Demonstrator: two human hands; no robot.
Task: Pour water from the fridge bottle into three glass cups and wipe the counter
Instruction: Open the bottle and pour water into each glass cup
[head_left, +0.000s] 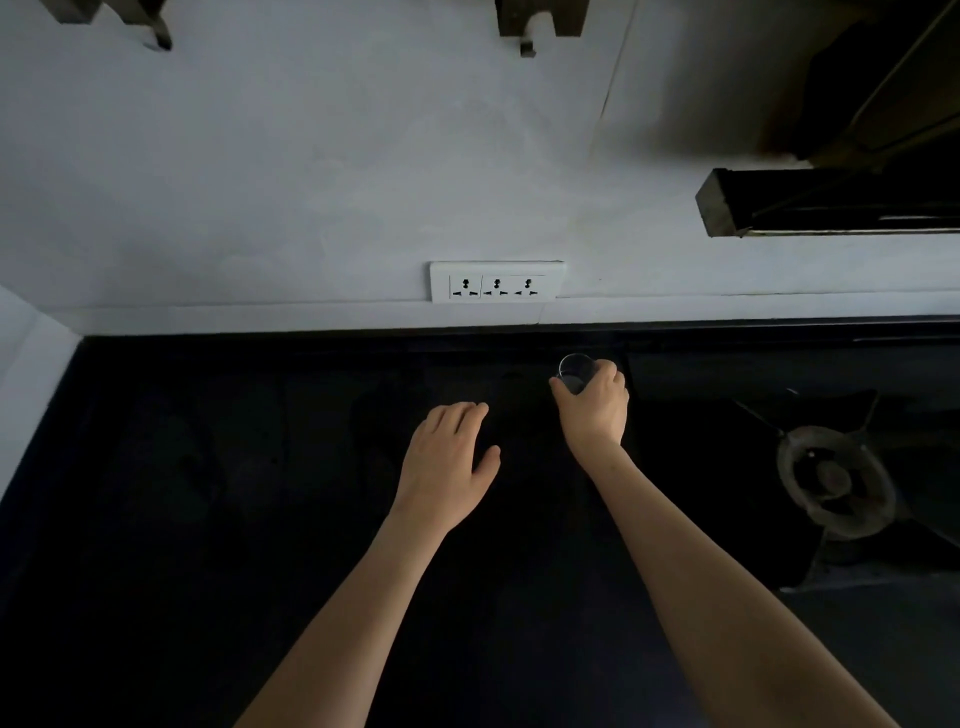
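Note:
A clear glass cup (574, 370) stands upright near the back of the dark counter (208, 493). My right hand (595, 408) grips the cup from its near side, fingers and thumb curled round its wall. Whether the cup holds water cannot be told in the dim light. My left hand (449, 462) hovers or rests flat over the middle of the counter, fingers straight and together, holding nothing. It lies to the left of the cup and a little nearer to me. No bottle and no other cups are in view.
A gas stove burner (834, 480) sits on the counter at the right. A white triple wall socket (496, 283) is on the wall just behind the cup. A dark shelf or hood (831, 202) juts out at the upper right. The counter's left edge meets a white wall.

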